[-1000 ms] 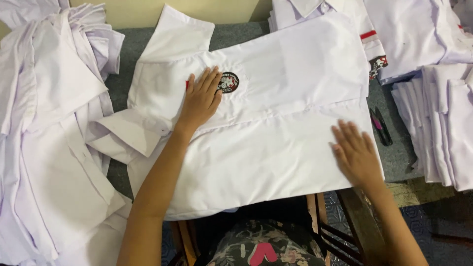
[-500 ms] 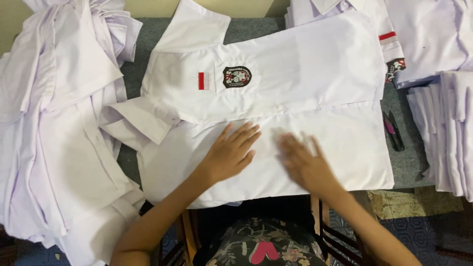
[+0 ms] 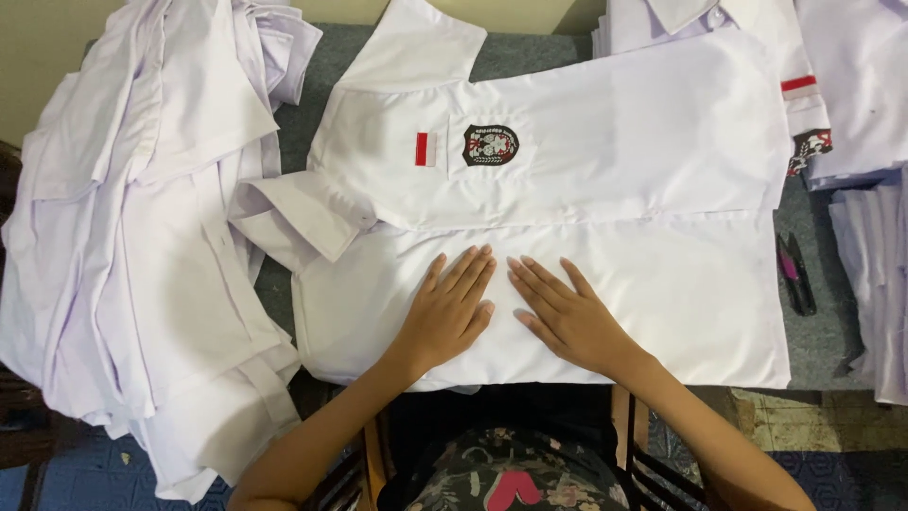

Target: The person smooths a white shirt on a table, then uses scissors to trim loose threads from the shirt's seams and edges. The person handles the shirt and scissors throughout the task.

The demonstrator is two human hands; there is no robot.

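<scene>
A heap of white shirts [image 3: 142,237] lies at the left, out of the way. One white shirt [image 3: 586,189] is spread flat in the middle. The left hand [image 3: 452,312] and right hand [image 3: 566,317] press open-palmed on its lower half, flattening the cloth.

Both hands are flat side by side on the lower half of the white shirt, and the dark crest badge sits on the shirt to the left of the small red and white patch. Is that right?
Not quite. In the head view the crest badge sits to the right of the red and white patch, not the left. The rest holds: the left hand and right hand lie flat side by side on the lower half of the white shirt.
</scene>
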